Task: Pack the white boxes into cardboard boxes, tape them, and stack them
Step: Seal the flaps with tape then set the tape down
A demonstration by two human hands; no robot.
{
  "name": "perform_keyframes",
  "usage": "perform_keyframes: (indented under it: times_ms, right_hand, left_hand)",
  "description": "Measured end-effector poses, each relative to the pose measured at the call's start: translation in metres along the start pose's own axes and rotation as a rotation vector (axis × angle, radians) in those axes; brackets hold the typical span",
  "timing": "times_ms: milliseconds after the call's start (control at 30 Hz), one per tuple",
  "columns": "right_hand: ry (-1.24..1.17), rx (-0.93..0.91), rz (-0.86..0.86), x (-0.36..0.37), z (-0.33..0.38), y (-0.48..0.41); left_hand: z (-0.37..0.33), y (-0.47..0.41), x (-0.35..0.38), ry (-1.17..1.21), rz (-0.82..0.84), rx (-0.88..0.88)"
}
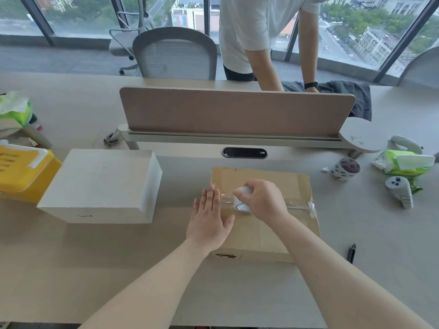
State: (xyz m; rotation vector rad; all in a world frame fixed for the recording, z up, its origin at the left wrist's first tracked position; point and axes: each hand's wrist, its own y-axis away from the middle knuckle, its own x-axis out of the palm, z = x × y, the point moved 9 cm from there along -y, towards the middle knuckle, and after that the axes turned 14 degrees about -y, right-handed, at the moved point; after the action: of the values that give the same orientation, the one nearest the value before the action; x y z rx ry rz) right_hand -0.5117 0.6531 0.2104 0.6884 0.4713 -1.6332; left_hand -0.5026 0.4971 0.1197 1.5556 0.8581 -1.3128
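Right hand (261, 200) grips the tape roll (242, 206) atop the cardboard box (273, 236), its laid strip (297, 202) running to 3 o'clock. Left hand (209, 222), flat, lies at the roll's 9 o'clock.

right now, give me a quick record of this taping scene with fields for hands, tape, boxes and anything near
left hand: flat, fingers straight, on the cardboard box's left edge
right hand: grips the tape roll on the box top
cardboard box: closed, on the desk
tape strip: clear, runs from the roll across the top to the right edge
white box: unpacked, left of the cardboard box, apart from it
black pen: on the desk, right of the cardboard box
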Motion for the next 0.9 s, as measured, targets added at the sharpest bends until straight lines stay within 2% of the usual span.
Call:
perform_keyframes:
  times_ms: [100, 167, 233, 300, 400, 500, 633, 767, 900]
  right_hand:
    - [0.338, -0.026, -0.029, -0.012, 0.001, -0.002]
    - [0.395, 0.003, 0.009, -0.015, -0.002, -0.004]
    - [0.353, 0.009, 0.071, -0.012, -0.008, -0.005]
    - [0.208, 0.015, 0.084, -0.015, -0.014, -0.005]
    - [-0.009, 0.054, 0.025, -0.027, -0.026, -0.002]
    - [-0.088, 0.065, -0.008, -0.029, -0.032, 0.001]
    - [0.119, -0.051, -0.045, -0.027, -0.02, 0.002]
    - [0.411, -0.002, -0.058, -0.03, -0.02, 0.004]
    - [0.359, 0.008, -0.04, -0.031, -0.022, 0.006]
  left_hand:
    - [-0.001, 0.0, -0.002, -0.045, 0.02, -0.006]
    - [-0.002, 0.0, -0.005, -0.088, 0.028, -0.006]
    - [-0.004, 0.0, -0.01, -0.137, 0.039, -0.011]
    - [-0.006, -0.003, -0.016, -0.155, 0.025, -0.02]
    - [-0.019, -0.009, -0.022, -0.105, 0.002, 0.024]
    - [-0.028, -0.01, -0.015, -0.049, 0.017, 0.051]
    - [-0.028, -0.009, -0.007, -0.097, 0.012, 0.05]
    - [-0.029, -0.009, -0.005, -0.143, 0.043, 0.056]
    - [-0.03, -0.01, -0.007, -0.151, 0.084, 0.041]
